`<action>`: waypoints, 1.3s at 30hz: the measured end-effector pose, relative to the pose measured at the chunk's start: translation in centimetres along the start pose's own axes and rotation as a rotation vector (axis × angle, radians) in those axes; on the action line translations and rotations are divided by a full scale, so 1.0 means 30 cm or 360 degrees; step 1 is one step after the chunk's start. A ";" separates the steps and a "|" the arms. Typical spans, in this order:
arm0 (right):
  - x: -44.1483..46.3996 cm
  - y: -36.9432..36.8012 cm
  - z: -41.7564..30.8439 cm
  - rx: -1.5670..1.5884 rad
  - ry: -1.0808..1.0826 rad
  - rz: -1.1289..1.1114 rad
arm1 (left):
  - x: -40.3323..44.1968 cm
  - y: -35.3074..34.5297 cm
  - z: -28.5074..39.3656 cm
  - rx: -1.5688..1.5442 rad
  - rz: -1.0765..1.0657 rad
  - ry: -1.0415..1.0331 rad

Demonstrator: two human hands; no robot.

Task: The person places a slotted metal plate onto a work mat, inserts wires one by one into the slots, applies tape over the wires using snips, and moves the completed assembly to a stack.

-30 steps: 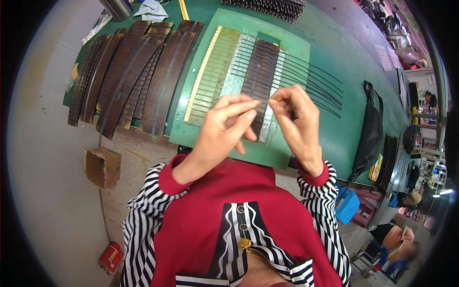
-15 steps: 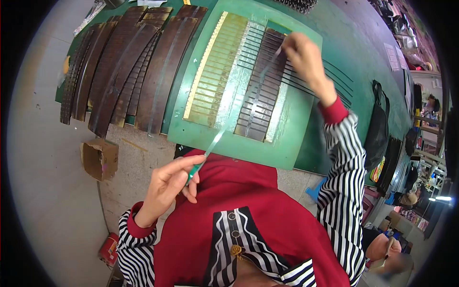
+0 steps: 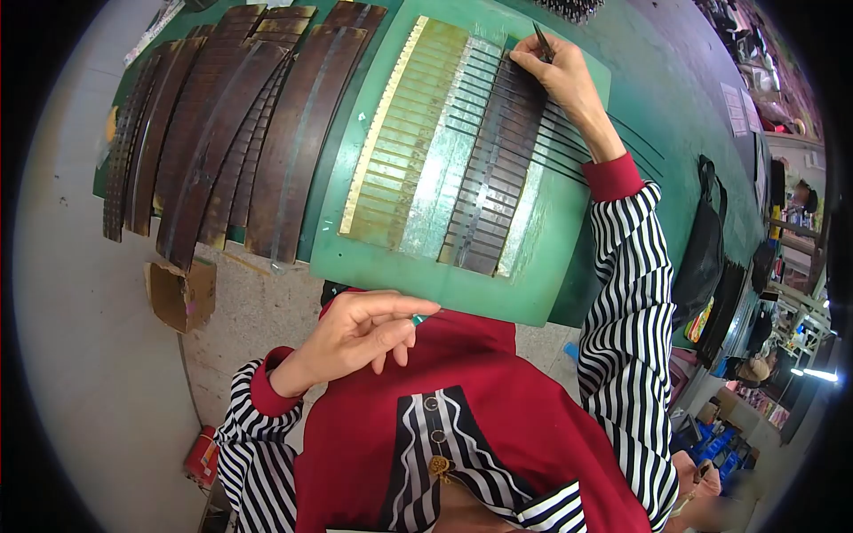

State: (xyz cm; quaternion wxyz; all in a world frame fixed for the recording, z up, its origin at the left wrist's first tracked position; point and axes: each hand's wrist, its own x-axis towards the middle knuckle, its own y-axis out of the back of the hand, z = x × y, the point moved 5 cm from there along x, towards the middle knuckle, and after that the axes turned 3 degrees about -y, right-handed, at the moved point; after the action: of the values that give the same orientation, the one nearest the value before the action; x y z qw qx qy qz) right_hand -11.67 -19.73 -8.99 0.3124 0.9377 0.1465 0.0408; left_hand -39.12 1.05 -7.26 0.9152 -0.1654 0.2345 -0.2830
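Observation:
My left hand (image 3: pixel 364 333) is closed in front of my apron, near the board's front edge. A small green object (image 3: pixel 420 319) shows between its thumb and index finger; the rest is hidden. My right hand (image 3: pixel 569 84) is at the far end of a dark slotted plate (image 3: pixel 502 169), with its fingers closed around a slim dark tool (image 3: pixel 540 40) whose kind I cannot make out. A clear strip runs along the plate's middle. Thin black strips (image 3: pixel 560 147) lie across the plate and stick out to the right. Everything rests on a green board (image 3: pixel 355 253).
Several long dark plates (image 3: pixel 298 133) lie side by side on the left of the table. A yellowish slotted plate (image 3: pixel 409 124) occupies the board's left side. A black bag (image 3: pixel 702 240) lies at the right, and an open cardboard box (image 3: pixel 180 293) stands on the floor.
My right hand has moved slightly up, and the dark tool now shows in it. The clear strip that stretched toward my left hand is no longer raised there. My left hand has shifted right.

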 end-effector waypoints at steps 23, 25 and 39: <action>0.023 0.001 -0.044 -0.0570 0.0001 -0.0066 | 0.063 0.032 -0.026 0.0178 0.0036 -0.0070; 0.016 -0.002 -0.033 -0.0559 0.0000 0.0010 | 0.065 0.031 -0.027 0.0186 0.0060 -0.0053; -0.181 -0.067 -0.129 -0.1410 0.0777 0.0056 | 0.069 0.031 -0.027 0.0117 0.0013 -0.0039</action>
State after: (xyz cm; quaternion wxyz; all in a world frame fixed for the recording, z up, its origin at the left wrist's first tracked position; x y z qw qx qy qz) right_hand -18.01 -17.62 -7.01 0.6362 0.6805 0.1681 0.3224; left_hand -37.63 0.41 -9.04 0.9246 -0.1343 0.2135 -0.2855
